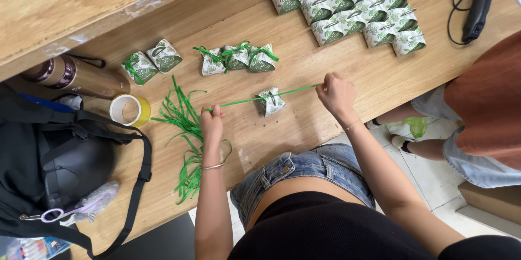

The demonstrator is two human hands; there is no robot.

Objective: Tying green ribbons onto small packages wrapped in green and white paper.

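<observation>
On the bench point(304, 124), a small wrapped box point(270, 101) lies between the left hand point(211, 122) and the right hand point(336, 94), with a ribbon point(293, 92) stretched from one grip to the other across it. Beyond it stand a row of three tied boxes point(236, 58) and, farther left, a pair of boxes point(152, 60); a large cluster of boxes point(353, 5) lies at the far right, and a glue gun point(478, 5) right of that. A heap of ribbon strips point(184, 130) lies left of the left hand, then a tape roll point(130, 110), a bottle point(76, 75) beyond it, and a bag point(59, 168) at the near left edge.
</observation>
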